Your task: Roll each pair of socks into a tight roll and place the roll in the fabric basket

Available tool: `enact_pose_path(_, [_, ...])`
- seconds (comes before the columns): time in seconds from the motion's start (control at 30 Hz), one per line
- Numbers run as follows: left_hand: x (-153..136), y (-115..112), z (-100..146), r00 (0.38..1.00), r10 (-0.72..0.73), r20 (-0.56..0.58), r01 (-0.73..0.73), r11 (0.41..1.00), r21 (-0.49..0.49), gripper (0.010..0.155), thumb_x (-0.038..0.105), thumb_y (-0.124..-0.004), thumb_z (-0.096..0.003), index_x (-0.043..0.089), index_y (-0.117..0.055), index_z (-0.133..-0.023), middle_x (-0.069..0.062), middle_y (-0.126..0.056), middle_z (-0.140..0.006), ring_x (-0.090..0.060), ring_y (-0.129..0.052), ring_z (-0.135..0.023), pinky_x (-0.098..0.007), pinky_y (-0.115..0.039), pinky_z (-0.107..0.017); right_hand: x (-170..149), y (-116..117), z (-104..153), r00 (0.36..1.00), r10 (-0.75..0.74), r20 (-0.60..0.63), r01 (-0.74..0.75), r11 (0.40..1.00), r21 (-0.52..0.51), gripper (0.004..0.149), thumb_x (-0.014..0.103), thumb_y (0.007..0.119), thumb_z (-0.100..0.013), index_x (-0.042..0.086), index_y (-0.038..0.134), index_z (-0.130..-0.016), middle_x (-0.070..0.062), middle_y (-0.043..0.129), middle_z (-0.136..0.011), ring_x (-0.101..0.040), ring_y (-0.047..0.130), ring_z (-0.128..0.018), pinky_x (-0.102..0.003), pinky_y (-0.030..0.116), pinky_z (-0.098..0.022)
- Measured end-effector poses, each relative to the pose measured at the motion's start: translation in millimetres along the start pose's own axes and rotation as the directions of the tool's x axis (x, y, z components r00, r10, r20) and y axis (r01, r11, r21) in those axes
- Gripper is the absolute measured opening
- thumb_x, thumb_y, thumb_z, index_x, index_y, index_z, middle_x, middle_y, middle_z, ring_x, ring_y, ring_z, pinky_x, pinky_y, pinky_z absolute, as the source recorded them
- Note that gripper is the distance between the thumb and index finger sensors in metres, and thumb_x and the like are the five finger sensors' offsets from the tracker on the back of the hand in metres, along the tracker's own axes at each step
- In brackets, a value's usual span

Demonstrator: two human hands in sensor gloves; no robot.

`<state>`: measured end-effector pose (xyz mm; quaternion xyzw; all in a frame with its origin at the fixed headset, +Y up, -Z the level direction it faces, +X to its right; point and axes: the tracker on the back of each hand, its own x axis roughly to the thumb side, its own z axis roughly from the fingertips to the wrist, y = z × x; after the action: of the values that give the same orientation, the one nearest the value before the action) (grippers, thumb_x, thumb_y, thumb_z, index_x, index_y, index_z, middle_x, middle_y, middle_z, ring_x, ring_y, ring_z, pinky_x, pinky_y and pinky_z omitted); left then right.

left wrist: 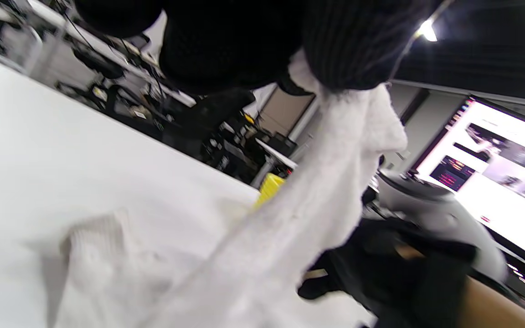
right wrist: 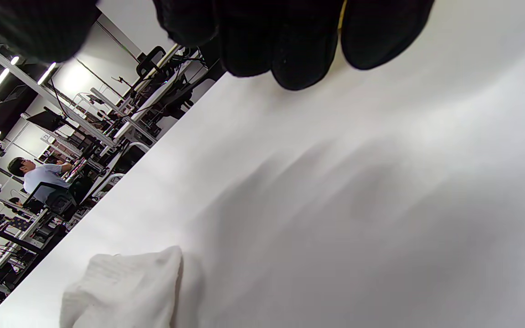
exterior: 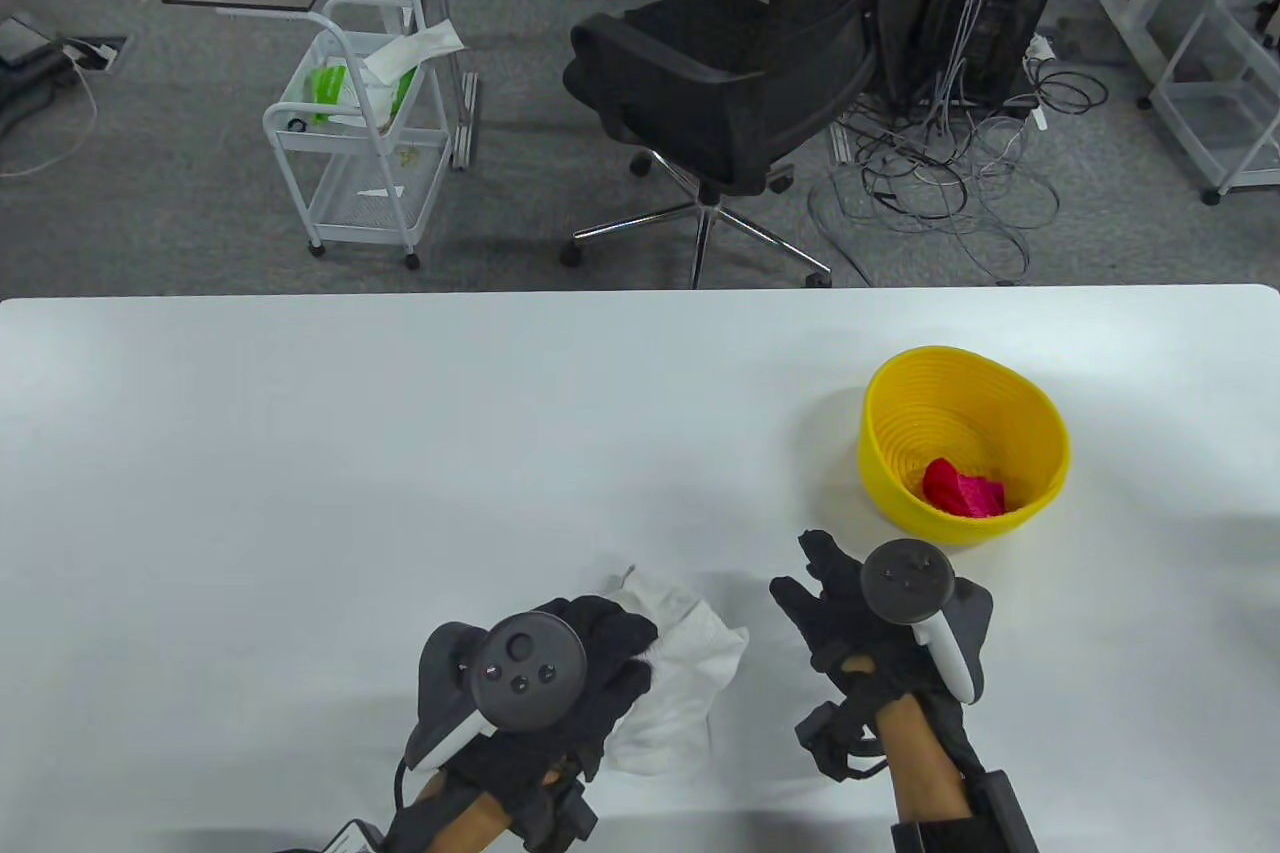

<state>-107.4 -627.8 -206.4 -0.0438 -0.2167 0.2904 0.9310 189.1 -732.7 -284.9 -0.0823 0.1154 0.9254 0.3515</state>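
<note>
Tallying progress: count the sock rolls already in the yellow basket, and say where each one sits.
1. A red sock roll lies on the floor of the yellow basket, toward its near wall. Another could be hidden beneath it. The white socks remain on the table, gripped by the left hand.

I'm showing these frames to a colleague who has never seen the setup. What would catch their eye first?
Probably the bright yellow basket on the table's right side, with a red sock roll already lying inside. Next, the white socks near the front edge, gripped by the left hand and partly lifted off the white table. The right hand hovers empty between socks and basket.
</note>
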Motion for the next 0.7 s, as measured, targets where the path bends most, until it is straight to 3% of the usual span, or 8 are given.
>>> enact_pose_path(0.33, [-19,-22,-9,1.0,0.031,0.006,-0.03,0.995,-0.1,0.045,0.039,-0.08,-0.0384,0.028,-0.082,-0.082,-0.001,-0.085,-0.082,-0.022,-0.088,-0.066,-0.047,-0.066,-0.055,2,1,0,1.0,0.0,0.003,0.0,1.0,0.013,0.078,0.065,0.069,-0.04,0.029,0.05,-0.105,-0.006,0.063,-0.11,-0.034,0.075,-0.095,-0.057,0.066,-0.063])
enact_pose_path(0.7, [-63,-40,-48,0.982,0.067,-0.174,-0.089,0.988,-0.125,0.045,0.038,-0.083,-0.0376,0.03,-0.084,-0.082,0.0,-0.086,-0.082,-0.022,-0.089,-0.066,-0.046,-0.068,-0.055,2,2,0,1.0,0.002,0.0,-0.002,1.0,0.02,0.078,0.065,0.069,-0.04,0.028,0.05,-0.105,-0.007,0.064,-0.109,-0.034,0.076,-0.095,-0.057,0.066,-0.063])
